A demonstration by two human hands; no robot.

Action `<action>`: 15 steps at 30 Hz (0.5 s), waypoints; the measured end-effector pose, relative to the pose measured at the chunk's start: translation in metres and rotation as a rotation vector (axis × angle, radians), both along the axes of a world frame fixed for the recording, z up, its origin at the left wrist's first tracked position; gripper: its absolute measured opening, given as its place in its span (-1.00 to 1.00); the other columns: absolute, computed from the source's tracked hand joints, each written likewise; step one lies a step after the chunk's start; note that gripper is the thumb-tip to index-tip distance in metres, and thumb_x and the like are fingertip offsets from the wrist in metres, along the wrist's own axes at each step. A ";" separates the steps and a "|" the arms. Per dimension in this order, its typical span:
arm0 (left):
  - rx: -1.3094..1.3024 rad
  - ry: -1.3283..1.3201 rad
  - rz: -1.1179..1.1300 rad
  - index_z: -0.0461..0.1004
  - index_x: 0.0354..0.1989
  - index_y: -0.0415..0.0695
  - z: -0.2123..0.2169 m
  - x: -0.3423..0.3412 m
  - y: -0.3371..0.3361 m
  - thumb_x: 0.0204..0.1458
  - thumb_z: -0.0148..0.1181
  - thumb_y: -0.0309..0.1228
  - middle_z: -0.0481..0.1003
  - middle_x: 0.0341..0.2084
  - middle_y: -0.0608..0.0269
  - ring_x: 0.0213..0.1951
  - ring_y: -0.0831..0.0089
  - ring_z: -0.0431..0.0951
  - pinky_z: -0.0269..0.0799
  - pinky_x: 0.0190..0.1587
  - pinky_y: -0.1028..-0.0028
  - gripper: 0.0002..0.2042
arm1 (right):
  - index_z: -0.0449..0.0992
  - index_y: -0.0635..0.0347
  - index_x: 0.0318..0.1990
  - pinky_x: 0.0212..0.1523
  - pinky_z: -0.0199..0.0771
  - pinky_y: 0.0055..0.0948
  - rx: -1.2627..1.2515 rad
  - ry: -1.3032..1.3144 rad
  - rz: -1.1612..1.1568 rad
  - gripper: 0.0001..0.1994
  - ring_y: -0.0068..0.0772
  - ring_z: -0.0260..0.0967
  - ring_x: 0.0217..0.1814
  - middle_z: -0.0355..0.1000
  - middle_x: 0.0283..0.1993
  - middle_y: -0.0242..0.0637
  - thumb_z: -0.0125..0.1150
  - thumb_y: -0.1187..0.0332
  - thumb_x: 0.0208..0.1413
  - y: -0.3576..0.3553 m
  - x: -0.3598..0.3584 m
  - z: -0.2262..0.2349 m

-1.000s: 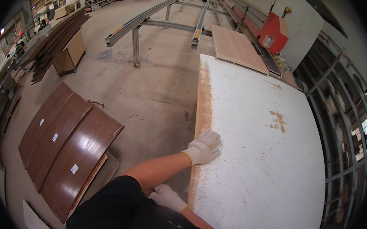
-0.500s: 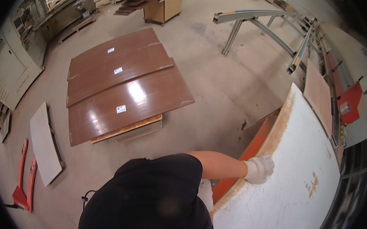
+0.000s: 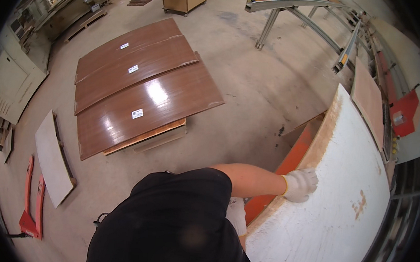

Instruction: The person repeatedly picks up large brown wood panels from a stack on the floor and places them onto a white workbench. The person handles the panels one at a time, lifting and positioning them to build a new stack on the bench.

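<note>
At right, above flat orange panel (image 3: pixel 297 155): scuffed white flat board (image 3: pixel 333 212), frayed brown edge (image 3: pixel 324 134). White-gloved left hand (image 3: pixel 301 185) palm down across edge, unclenched; right hand (image 3: pixel 236 215) half hidden, grip cannot tell. Frayed edge could snag fabric; hard leaning could slip palm.

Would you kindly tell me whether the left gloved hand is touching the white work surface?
Touching: the head view shows the left hand lying over the worn brown edge of the white work surface, with no gap visible beneath it.
</note>
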State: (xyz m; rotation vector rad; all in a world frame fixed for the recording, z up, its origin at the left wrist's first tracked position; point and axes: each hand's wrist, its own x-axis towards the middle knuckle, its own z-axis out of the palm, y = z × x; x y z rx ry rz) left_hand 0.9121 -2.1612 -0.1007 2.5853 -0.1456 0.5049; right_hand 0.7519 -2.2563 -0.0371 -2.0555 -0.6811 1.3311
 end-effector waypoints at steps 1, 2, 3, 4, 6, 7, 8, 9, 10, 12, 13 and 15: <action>-0.011 0.037 0.013 0.64 -0.16 -0.23 0.003 0.000 0.000 0.13 0.13 -0.18 0.52 0.01 0.02 0.17 0.08 0.37 0.24 0.33 0.17 -0.65 | 0.64 0.30 -0.05 0.01 0.53 -0.18 0.010 0.002 0.005 -0.68 0.00 0.61 0.00 0.65 -0.10 0.00 0.25 0.31 0.10 -0.001 0.001 -0.007; 0.003 0.094 0.013 0.63 -0.15 -0.22 0.005 -0.001 0.001 0.12 0.15 -0.19 0.51 0.01 0.03 0.18 0.06 0.36 0.27 0.32 0.16 -0.66 | 0.64 0.29 -0.02 0.05 0.54 -0.17 0.027 0.003 0.054 -0.66 0.01 0.61 0.04 0.64 -0.07 0.01 0.26 0.30 0.10 -0.003 0.004 -0.015; 0.017 0.098 0.004 0.62 -0.14 -0.22 0.007 -0.001 0.002 0.11 0.17 -0.21 0.49 0.01 0.03 0.19 0.05 0.35 0.30 0.31 0.14 -0.67 | 0.65 0.27 0.01 0.08 0.54 -0.15 0.071 -0.058 0.194 -0.64 0.02 0.61 0.08 0.64 -0.03 0.02 0.27 0.29 0.10 -0.001 0.004 -0.025; -0.038 0.081 -0.021 0.61 -0.12 -0.20 0.008 -0.001 0.004 0.11 0.16 -0.21 0.47 0.04 0.03 0.20 0.04 0.34 0.27 0.34 0.12 -0.67 | 0.65 0.25 0.04 0.11 0.55 -0.14 0.082 -0.012 0.190 -0.62 0.03 0.61 0.12 0.64 0.00 0.03 0.29 0.28 0.09 -0.003 0.008 -0.033; -0.045 0.076 -0.056 0.58 -0.06 -0.19 0.009 -0.001 0.006 0.15 0.16 -0.21 0.45 0.07 0.05 0.22 0.05 0.34 0.23 0.38 0.12 -0.67 | 0.59 0.15 0.20 0.36 0.42 -0.14 -0.044 0.036 0.227 -0.54 0.04 0.50 0.31 0.58 0.17 0.07 0.24 0.25 0.14 -0.003 0.010 -0.051; -0.128 0.053 -0.058 0.56 -0.06 -0.21 0.009 -0.001 0.006 0.15 0.18 -0.23 0.44 0.06 0.05 0.23 0.05 0.33 0.24 0.37 0.12 -0.68 | 0.61 0.11 0.20 0.35 0.42 -0.14 0.032 0.072 0.217 -0.55 0.06 0.51 0.30 0.58 0.17 0.06 0.23 0.24 0.16 -0.001 0.010 -0.059; -0.119 0.001 -0.065 0.56 -0.06 -0.21 0.009 -0.002 0.006 0.15 0.19 -0.23 0.44 0.06 0.05 0.23 0.05 0.33 0.25 0.37 0.13 -0.68 | 0.62 0.07 0.20 0.35 0.42 -0.13 0.111 0.113 0.244 -0.57 0.07 0.51 0.29 0.58 0.18 0.05 0.22 0.23 0.17 -0.004 0.010 -0.064; -0.112 -0.001 -0.069 0.56 -0.06 -0.22 0.009 -0.003 0.006 0.15 0.20 -0.24 0.44 0.06 0.04 0.23 0.05 0.33 0.25 0.37 0.13 -0.68 | 0.61 0.06 0.21 0.36 0.41 -0.12 0.060 0.125 0.234 -0.56 0.08 0.50 0.29 0.57 0.19 0.05 0.22 0.23 0.18 -0.005 0.009 -0.069; -0.109 0.006 -0.054 0.55 -0.06 -0.22 0.009 -0.003 0.006 0.15 0.20 -0.24 0.44 0.06 0.04 0.23 0.05 0.33 0.26 0.36 0.13 -0.68 | 0.61 0.05 0.22 0.36 0.41 -0.11 0.005 0.145 0.230 -0.56 0.10 0.49 0.30 0.57 0.20 0.05 0.21 0.22 0.19 -0.007 0.007 -0.072; -0.117 -0.002 -0.059 0.54 -0.04 -0.22 0.009 -0.005 0.006 0.15 0.21 -0.24 0.43 0.06 0.05 0.23 0.05 0.33 0.26 0.36 0.16 -0.67 | 0.63 0.09 0.13 0.20 0.43 -0.18 0.008 0.120 0.217 -0.64 -0.07 0.50 0.12 0.59 0.07 -0.05 0.21 0.27 0.19 -0.008 0.005 -0.075; -0.118 0.006 -0.059 0.54 -0.04 -0.22 0.009 -0.005 0.006 0.15 0.21 -0.24 0.43 0.05 0.05 0.23 0.05 0.33 0.26 0.36 0.16 -0.67 | 0.66 0.15 0.03 0.04 0.46 -0.27 0.065 0.066 0.201 -0.71 -0.25 0.52 -0.06 0.62 -0.08 -0.15 0.22 0.32 0.19 -0.009 0.004 -0.075; -0.112 0.024 -0.063 0.55 -0.03 -0.21 0.010 -0.004 0.006 0.15 0.21 -0.23 0.43 0.07 0.05 0.25 0.05 0.32 0.26 0.37 0.17 -0.67 | 0.64 0.15 0.04 0.04 0.46 -0.25 0.096 0.033 0.214 -0.70 -0.25 0.50 -0.04 0.60 -0.06 -0.14 0.22 0.29 0.21 -0.008 0.004 -0.074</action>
